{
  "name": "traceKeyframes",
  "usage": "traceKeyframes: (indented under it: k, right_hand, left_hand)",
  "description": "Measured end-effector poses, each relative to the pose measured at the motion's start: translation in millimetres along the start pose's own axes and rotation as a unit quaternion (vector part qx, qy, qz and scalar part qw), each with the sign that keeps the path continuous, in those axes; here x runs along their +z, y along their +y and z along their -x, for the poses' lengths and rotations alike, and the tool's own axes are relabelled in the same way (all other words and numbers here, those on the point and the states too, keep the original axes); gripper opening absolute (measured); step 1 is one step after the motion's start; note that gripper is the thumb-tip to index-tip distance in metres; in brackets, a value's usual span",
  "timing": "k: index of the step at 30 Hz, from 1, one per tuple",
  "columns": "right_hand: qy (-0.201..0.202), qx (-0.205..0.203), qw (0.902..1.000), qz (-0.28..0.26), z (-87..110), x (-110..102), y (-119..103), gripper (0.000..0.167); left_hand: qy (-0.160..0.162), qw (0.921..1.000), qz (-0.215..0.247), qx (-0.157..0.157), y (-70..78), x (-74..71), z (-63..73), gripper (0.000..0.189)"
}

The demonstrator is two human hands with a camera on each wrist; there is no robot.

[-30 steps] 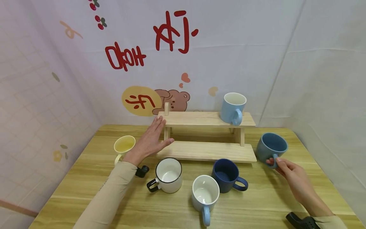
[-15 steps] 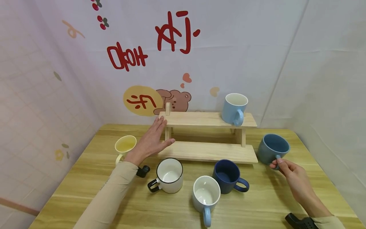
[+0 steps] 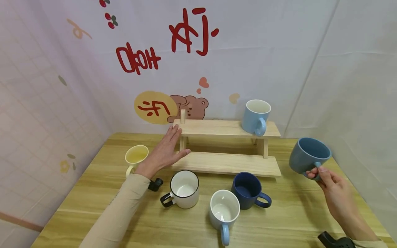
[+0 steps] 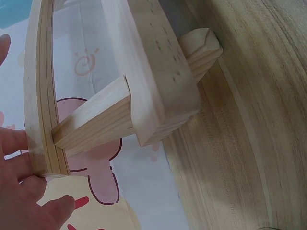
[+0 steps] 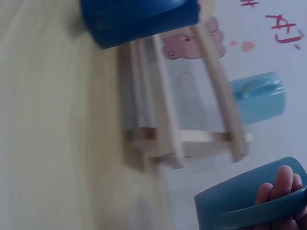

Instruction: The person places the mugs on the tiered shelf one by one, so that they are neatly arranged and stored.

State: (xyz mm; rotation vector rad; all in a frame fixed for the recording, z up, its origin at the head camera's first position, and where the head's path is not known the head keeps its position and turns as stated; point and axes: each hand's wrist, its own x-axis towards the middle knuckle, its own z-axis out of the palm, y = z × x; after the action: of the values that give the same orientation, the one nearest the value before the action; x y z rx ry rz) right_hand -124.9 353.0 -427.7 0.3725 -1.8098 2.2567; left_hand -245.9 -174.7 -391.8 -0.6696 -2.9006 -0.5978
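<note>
My right hand (image 3: 336, 193) grips the handle of a grey-blue mug (image 3: 305, 156), raised over the table to the right of a two-tier wooden shelf (image 3: 223, 163). In the right wrist view the fingers (image 5: 283, 184) curl through that mug's handle. With fingers straight, my left hand (image 3: 162, 153) rests on the left end of the upper tier; the left wrist view has its fingertips at the board's end. A light blue mug (image 3: 255, 117) stands at the right of the upper tier.
In front of the shelf stand a white mug (image 3: 184, 189) with black rim, a dark blue mug (image 3: 246, 189) and a white mug with light blue handle (image 3: 224, 210). Behind my left wrist is a yellow mug (image 3: 136, 155). A printed cloth (image 3: 248, 51) hangs behind the table (image 3: 173, 230).
My right hand has lifted the grey-blue mug off the table and moved it slightly right. My left hand stays on the shelf's end.
</note>
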Motion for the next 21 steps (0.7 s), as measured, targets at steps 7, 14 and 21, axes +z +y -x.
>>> traceKeyframes:
  k: [7,14,21]
  right_hand:
    - [-0.014,-0.049,0.998,-0.038,-4.4,14,-29,0.031]
    - [-0.004,-0.057,0.9983,-0.013,-8.5,32,-51,0.03]
    - [-0.042,-0.077,0.9955,-0.035,-16.2,60,-69,0.03]
  left_hand:
    - [0.001,1.0,-0.002,0.002,-0.8,-1.2,-0.2,0.098]
    - [0.006,0.9999,-0.007,0.008,0.1,-0.9,-1.6,0.098]
    - [-0.001,1.0,0.002,0.0,2.6,-1.5,1.8,0.098]
